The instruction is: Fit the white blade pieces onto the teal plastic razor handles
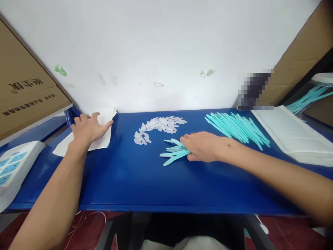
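Note:
My right hand (200, 146) is closed round a small bunch of slim turquoise sticks (174, 152) that look like eyebrow razors. Their ends fan out to the left, low over the blue table. Just beyond them lies a loose curved heap of small translucent white caps (161, 125). A larger pile of the same turquoise sticks (236, 128) rests to the right, behind my right forearm. On the left my left hand (88, 129) is spread over white sheets or flat bags (105, 140), with no object seen in its fingers. Whether its fingertips press on them I cannot tell.
The blue table (135, 184) runs up to a white wall. A white tray (296, 135) lies at the right, near a clear tub (319, 90) with more turquoise sticks. At the left stand a cardboard box (28, 83) and a white device with blue labels (18, 170).

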Demonstrator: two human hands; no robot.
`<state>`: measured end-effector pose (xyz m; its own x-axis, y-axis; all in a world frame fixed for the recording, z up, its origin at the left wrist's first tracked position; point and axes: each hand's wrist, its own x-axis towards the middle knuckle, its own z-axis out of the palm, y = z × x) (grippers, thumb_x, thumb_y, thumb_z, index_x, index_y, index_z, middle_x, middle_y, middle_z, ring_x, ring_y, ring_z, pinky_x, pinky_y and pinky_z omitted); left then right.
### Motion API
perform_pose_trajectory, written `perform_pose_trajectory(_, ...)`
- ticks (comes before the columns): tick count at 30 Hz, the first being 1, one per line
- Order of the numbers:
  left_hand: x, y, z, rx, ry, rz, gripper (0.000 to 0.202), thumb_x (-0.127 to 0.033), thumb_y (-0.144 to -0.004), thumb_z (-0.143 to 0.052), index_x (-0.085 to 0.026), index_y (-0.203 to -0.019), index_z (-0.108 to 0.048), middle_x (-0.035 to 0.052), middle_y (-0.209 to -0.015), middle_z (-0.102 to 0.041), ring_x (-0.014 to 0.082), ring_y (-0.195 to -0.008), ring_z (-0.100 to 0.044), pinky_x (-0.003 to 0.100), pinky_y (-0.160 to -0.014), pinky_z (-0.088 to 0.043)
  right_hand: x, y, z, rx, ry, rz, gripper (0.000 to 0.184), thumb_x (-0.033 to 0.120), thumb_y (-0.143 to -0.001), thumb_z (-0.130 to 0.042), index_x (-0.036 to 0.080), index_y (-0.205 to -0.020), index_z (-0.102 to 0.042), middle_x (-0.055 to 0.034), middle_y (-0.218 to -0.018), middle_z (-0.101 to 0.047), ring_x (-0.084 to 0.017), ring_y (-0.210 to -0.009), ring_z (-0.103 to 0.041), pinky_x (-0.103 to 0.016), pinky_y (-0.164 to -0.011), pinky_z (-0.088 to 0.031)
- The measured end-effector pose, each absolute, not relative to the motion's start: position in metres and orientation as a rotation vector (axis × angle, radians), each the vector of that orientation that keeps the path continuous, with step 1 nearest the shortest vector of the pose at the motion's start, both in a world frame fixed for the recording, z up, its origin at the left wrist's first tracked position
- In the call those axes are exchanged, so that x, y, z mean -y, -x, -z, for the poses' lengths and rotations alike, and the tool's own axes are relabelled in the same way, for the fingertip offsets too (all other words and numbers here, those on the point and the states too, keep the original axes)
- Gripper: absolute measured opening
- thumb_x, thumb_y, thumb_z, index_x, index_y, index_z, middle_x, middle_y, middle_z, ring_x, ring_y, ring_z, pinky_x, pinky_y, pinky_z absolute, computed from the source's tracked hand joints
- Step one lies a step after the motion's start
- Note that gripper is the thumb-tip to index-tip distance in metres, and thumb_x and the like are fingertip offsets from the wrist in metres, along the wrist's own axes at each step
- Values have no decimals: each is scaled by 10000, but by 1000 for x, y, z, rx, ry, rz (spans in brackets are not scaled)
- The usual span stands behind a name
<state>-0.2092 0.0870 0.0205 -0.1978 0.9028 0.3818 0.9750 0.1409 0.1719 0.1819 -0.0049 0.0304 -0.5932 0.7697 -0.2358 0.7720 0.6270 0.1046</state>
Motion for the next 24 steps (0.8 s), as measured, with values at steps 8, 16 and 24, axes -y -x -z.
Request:
perform_pose_trajectory(8,-98,212,2,2382,1927,693,883,-634,-547,-808,-213,-1283,-561,325,-1451,-397,638,-1351,-256,775,-989,-183,17,-195,-5,-2800,-1215,-421,258,256,-882,-659,142,-1087,-553,-116,-948,-686,-265,-823,-651,-327,-658,-406)
perform_pose_trajectory(16,-87,206,-17,2235,1875,688,990,-614,-607,-755,-186,-1439,-429,272,-1502,-317,631,-1264,-358,726,-974,-282,-6,-192,-3,-3437,-2147,956,128,339,-913,-532,219,-907,-488,27,-723,-537,-131,-603,-469,-274,-569,-382)
perform_pose_trajectory(24,-70,172,-37,1804,1882,1046,1005,-423,-660,-762,-220,-1538,-319,193,-1552,-344,515,-1361,-320,680,-1089,-251,-16,-187,31,-3085,-2420,1901,391,566,-864,-626,230,-752,-460,72,-545,-433,-107,-451,-432,-279,-464,-386)
